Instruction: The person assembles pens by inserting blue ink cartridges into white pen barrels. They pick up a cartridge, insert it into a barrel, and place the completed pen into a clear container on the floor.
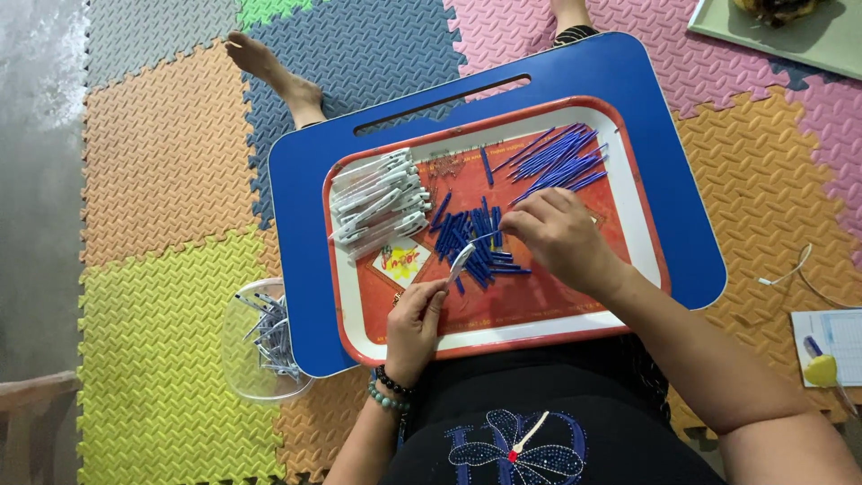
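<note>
A red and white tray (628, 193) rests on a blue lap table (669, 162). My left hand (415, 328) holds a white pen barrel (461, 262) tilted up over the tray. My right hand (558, 235) pinches a thin blue refill (479, 238) whose tip points at the barrel's end. Below the hands lies a heap of small blue pen parts (471, 242). A pile of white pen barrels (382, 205) sits at the tray's left. A bunch of long blue refills (561, 157) lies at the far right of the tray.
A clear plastic bowl (235, 346) with several finished pens stands on the foam mat left of the table. A bare foot (269, 67) stretches out beyond the table. Paper, a yellow object (821, 370) and a white cable (795, 269) lie at the right.
</note>
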